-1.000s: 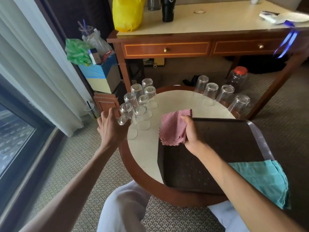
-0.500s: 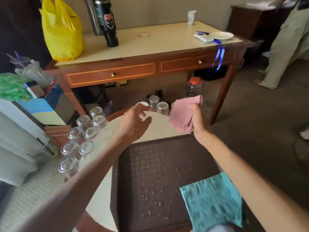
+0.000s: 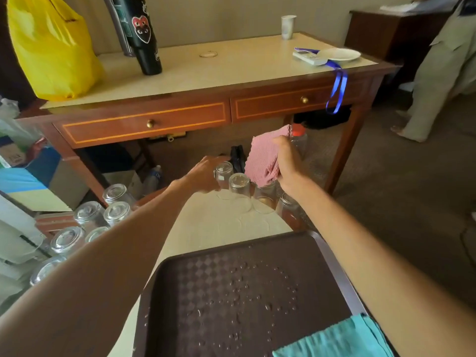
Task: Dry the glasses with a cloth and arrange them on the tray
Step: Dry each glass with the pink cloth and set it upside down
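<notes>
A row of upside-down clear glasses stands at the far edge of the round table (image 3: 213, 225). My left hand (image 3: 206, 173) is wrapped around the leftmost glass (image 3: 223, 176) of that row. Beside it stands a second glass (image 3: 240, 188), then others partly hidden behind the pink cloth (image 3: 264, 159), which my right hand (image 3: 288, 166) holds up above them. A dark brown tray (image 3: 231, 300) with water drops lies nearest me, with no glasses on it. Another group of inverted glasses (image 3: 103, 217) stands at the table's left edge.
A teal cloth (image 3: 340, 338) lies on the tray's near right corner. Behind the table is a wooden desk (image 3: 206, 114) with a yellow bag (image 3: 51, 47), a black bottle (image 3: 144, 34) and a plate (image 3: 337, 54). A person (image 3: 443, 68) stands at the far right.
My left hand left the glasses at the table's left edge and moved to the far row, closing around its leftmost glass. My right hand carried the pink cloth forward. The view swung right.
</notes>
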Available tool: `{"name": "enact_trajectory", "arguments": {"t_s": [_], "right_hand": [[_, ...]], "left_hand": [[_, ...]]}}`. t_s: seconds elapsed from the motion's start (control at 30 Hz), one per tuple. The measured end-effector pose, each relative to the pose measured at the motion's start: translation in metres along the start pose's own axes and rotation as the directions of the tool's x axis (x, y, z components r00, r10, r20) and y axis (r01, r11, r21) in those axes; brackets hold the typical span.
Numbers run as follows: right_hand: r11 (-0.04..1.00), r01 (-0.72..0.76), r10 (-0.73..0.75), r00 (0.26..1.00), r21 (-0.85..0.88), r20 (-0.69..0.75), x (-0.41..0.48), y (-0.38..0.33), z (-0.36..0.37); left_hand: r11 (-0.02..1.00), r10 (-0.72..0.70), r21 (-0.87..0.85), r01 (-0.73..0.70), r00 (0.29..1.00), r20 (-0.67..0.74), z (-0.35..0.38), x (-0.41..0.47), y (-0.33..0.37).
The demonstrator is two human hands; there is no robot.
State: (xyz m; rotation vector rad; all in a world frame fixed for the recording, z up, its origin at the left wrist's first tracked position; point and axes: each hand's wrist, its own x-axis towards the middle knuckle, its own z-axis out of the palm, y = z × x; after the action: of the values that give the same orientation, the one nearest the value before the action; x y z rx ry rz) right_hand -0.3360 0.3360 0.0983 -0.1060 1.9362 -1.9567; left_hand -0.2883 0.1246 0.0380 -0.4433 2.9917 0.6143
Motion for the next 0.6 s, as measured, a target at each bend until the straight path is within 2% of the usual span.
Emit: {"name": "enact_trajectory", "arguments": {"t_s": [0.07, 0.17, 0.3, 0.43, 0.6], "right_hand": [[0.999, -0.012, 0.012, 1.000, 0.037, -0.005, 0.002, 0.006, 0.000], [0.997, -0.031, 0.031, 1.000, 0.071, 0.002, 0.000, 0.020, 0.001], [0.994, -0.063, 0.060, 0.998, 0.086, 0.035, -0.014, 0.022, 0.004], [0.992, -0.060, 0.055, 0.997, 0.112, 0.052, -0.037, 0.013, 0.005], [0.996, 0.012, -0.019, 0.997, 0.091, 0.080, -0.086, -0.008, 0.004]], "left_hand": [[0.999, -0.001, -0.046, 0.001, 1.000, -0.004, 0.004, 0.006, 0.000], [0.995, -0.017, -0.102, 0.008, 0.997, -0.081, 0.012, 0.011, -0.006], [0.971, -0.139, -0.220, 0.098, 0.974, -0.179, 0.015, 0.001, -0.013], [0.908, -0.282, -0.389, 0.158, 0.916, -0.286, 0.007, -0.026, -0.016], [0.752, -0.324, -0.658, 0.022, 0.883, -0.340, -0.035, -0.084, 0.000]]}}
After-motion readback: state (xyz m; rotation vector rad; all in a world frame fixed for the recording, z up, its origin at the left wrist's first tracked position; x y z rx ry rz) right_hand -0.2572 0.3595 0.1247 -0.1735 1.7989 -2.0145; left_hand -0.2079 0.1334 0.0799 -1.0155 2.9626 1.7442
